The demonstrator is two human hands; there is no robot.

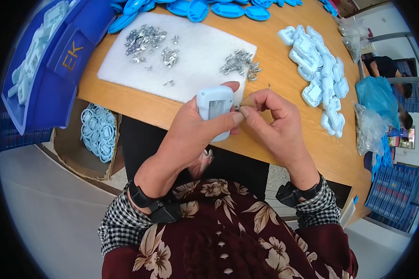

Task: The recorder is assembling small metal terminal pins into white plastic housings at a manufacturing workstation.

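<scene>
My left hand holds a light blue plastic casing with rounded ends, tilted upright above the table's near edge. A rectangular recess in its face shows bare inner surfaces. At the casing's right side, my right hand pinches a small metal piece between thumb and forefinger, close to my left thumb; its shape is mostly hidden. Beyond my hands lies a white foam sheet bearing small metal clips in heaps. Another heap of metal clips is on its right edge, some spilling onto the wood.
Similar light blue casings are piled on the wooden table to the right. Blue oval parts line the back. A blue bin stands left, above a cardboard box of light blue rings. Another person is far right.
</scene>
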